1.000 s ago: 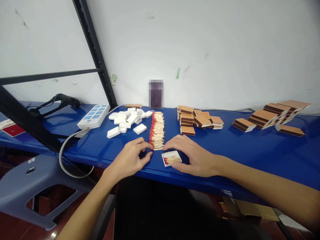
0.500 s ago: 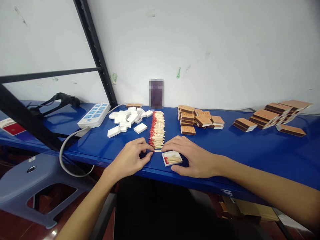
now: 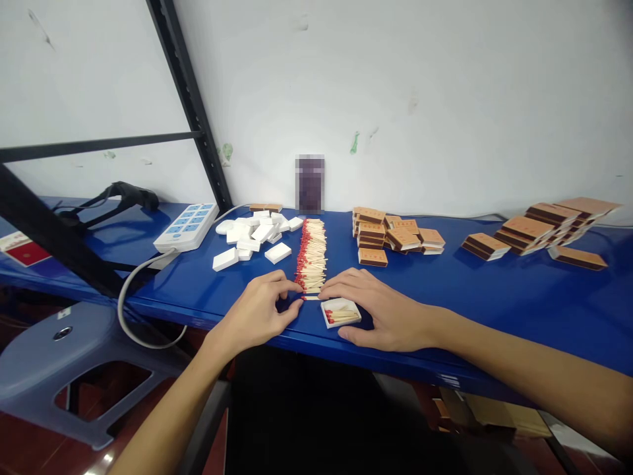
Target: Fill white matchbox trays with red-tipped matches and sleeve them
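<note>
Left hand: finger and thumb (image 3: 262, 303) curl almost together at the near end of the match row (image 3: 313, 257), by a red head; whether they pinch anything, I cannot tell.
Right hand: arched wide (image 3: 383, 313), gripping nothing visible, fingertips by the row's near right corner.
Single match (image 3: 311, 298): lies crosswise just before the row, between both hands.
Good handling: steady both ends lightly and keep heads leftward (like the row's); a hard push would probably scatter neighbours.
Open tray (image 3: 341, 304): part-filled, near the row's right front, under the arched palm.
White trays (image 3: 247, 234): heaped left of the row.
Matchboxes (image 3: 373, 231): stacked right of it.
</note>
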A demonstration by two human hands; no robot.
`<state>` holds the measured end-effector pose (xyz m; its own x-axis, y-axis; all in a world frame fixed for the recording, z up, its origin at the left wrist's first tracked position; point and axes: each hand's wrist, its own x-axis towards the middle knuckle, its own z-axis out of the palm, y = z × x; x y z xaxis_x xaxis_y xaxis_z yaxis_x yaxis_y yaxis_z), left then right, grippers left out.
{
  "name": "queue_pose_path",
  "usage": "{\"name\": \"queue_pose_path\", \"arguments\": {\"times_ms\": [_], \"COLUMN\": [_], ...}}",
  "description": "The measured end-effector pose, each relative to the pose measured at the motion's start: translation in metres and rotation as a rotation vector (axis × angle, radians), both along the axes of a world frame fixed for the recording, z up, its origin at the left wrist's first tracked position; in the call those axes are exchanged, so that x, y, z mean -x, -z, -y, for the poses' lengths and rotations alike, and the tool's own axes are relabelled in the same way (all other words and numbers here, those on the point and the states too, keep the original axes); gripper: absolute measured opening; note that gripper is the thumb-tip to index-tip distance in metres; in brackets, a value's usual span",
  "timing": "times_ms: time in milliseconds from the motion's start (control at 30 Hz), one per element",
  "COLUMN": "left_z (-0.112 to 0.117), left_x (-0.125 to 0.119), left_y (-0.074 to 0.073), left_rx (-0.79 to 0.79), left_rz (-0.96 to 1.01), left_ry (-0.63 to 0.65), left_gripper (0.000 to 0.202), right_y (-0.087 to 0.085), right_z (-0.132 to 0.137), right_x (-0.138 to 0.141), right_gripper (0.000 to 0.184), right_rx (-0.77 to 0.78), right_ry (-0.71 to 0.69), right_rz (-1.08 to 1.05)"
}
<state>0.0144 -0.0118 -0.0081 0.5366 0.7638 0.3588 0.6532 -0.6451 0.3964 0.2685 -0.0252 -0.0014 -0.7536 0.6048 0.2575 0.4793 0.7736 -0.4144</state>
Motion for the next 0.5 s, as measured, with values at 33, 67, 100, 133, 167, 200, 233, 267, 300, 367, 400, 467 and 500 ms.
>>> {"name": "queue_pose_path", "arguments": {"times_ms": [33,67,100,133,167,200,233,267,300,367,400,467,500], "left_z": [0.0,0.0,0.0,0.0001,0.0002,0.0004,0.0005,0.0006,0.0007,0.0008,0.0008,0.0007,0.0006], "left_x": [0.0001,0.0,0.0,-0.0002,-0.0003,-0.0004,-0.0004,-0.0004,-0.0003,-0.0001,0.0001,0.0003,0.0003], "left_y": [-0.0002,-0.0004,-0.0007,-0.001,-0.0013,-0.0016,-0.0019,-0.0021,-0.0023,-0.0025,-0.0026,-0.0028,-0.0029], "left_rx": [0.0,0.0,-0.001,-0.002,-0.002,-0.002,-0.001,-0.001,-0.001,0.0,0.0,0.002,0.002], "left_rz": [0.001,0.001,0.0,-0.002,-0.005,-0.007,-0.01,-0.011,-0.011,-0.011,-0.009,-0.008,-0.009], "left_ry": [0.0,0.002,0.004,0.007,0.01,0.012,0.013,0.013,0.012,0.012,0.014,0.017,0.017], "left_gripper": [0.02,0.02,0.02,0.02,0.02,0.019,0.019,0.019,0.019,0.018,0.018,0.018,0.017], "right_y": [-0.0003,-0.0006,-0.0009,-0.0012,-0.0013,-0.0014,-0.0013,-0.0012,-0.001,-0.0004,-0.0001,0.0003,0.0004], "right_z": [0.0002,0.0003,0.0005,0.0007,0.0008,0.0009,0.0009,0.0008,0.0007,0.0001,-0.0002,-0.0007,-0.0009], "right_x": [0.0,-0.0001,-0.0002,-0.0003,-0.0005,-0.0007,-0.0009,-0.001,-0.0011,-0.0011,-0.0011,-0.0013,-0.0014], "right_gripper": [0.047,0.047,0.047,0.048,0.048,0.048,0.048,0.048,0.048,0.048,0.048,0.049,0.049], "right_rx": [0.002,0.005,0.006,0.008,0.01,0.011,0.012,0.013,0.011,0.005,0.003,-0.001,-0.003], "right_ry": [-0.001,-0.002,-0.003,-0.005,-0.006,-0.007,-0.008,-0.009,-0.011,-0.016,-0.018,-0.022,-0.023], "right_rz": [-0.001,-0.001,-0.001,0.001,0.003,0.005,0.006,0.005,0.002,-0.007,-0.01,-0.014,-0.017]}}
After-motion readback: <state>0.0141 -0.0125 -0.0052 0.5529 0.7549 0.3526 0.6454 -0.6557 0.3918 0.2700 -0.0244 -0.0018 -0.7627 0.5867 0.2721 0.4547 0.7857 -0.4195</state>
